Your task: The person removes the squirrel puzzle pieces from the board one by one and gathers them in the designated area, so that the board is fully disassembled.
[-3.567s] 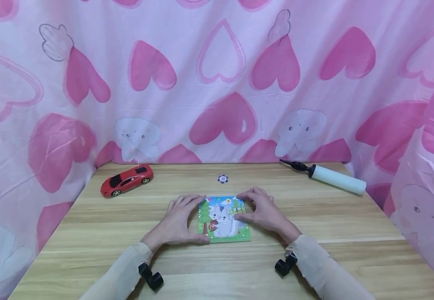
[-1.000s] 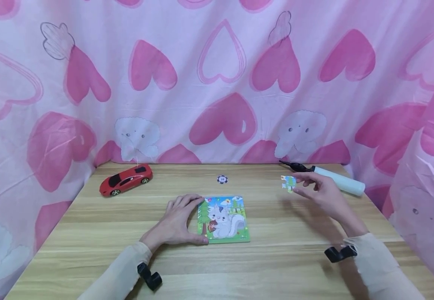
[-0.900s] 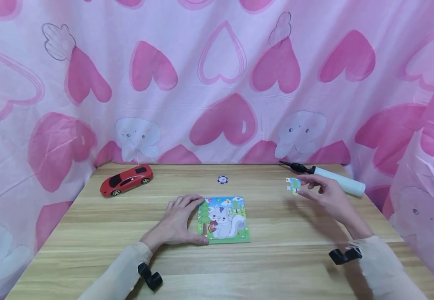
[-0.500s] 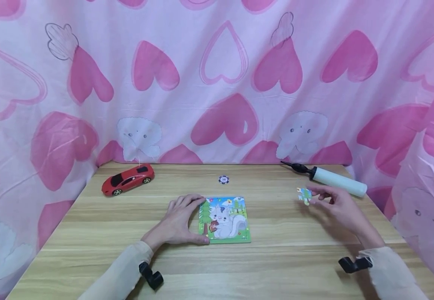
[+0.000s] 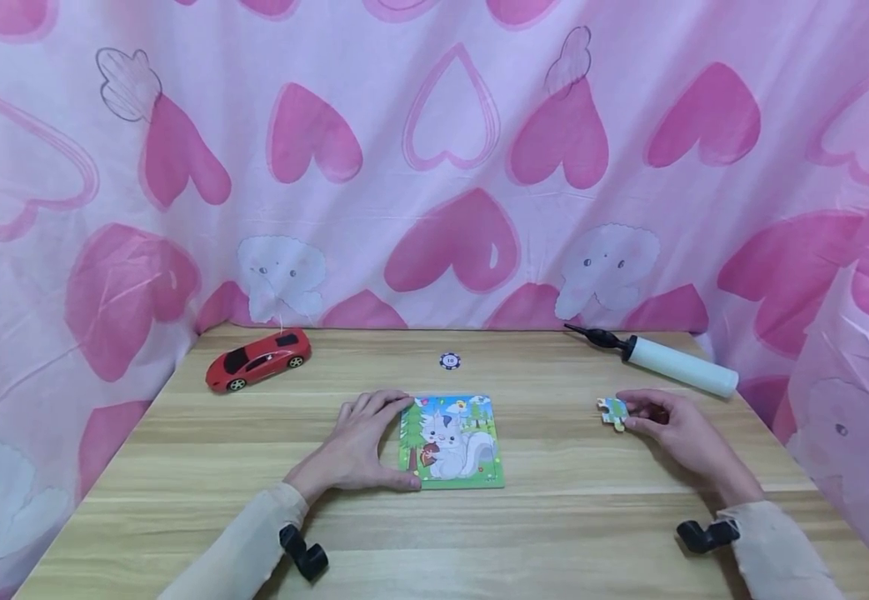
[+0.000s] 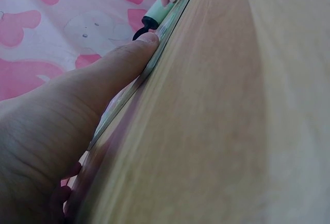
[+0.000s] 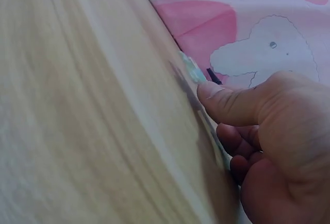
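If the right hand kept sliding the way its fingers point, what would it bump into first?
The right hand points left across the table, pinching a puzzle piece. Bare wood comes next, then probably the squirrel puzzle board, though the exact line is uncertain.

On the table (image 5: 179,467), the puzzle board (image 5: 451,442) lies just right of the left hand (image 5: 355,446), the loose puzzle piece (image 5: 614,412) sits at the right hand (image 5: 674,429) fingertips, the pump (image 5: 666,367) behind that hand, the chip (image 5: 449,361) behind the board, the toy car (image 5: 257,360) back-left.
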